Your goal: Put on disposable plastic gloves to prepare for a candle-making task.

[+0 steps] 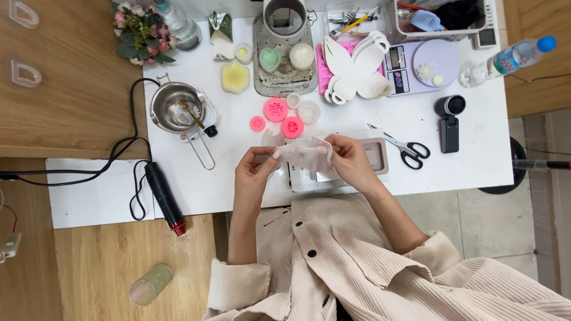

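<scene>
Both hands hold a white translucent mould just above the table's near edge, middle. Left hand is pinched closed on the mould's left end, right hand is closed on its right end, fingers curled over the top. Directly under the mould: a flat tray with a small beige frame beside the right hand. Scissors with black handles lie just right of that frame. Left of the hands, a black heat tool with red tip sits on a lower white panel, its cable running off to the left. Just beyond the mould: three pink round moulds and two small clear cups. Toward the left edge, a steel pot with a spoon inside, on a small burner. Toward the right, a black camera. Far edge, left to right: flower bouquet, yellow flower-shaped piece, grey tray carrying a green heart and a white ball, white butterfly cutouts, lilac scale. Water bottle lies on its side over the far right corner.
</scene>
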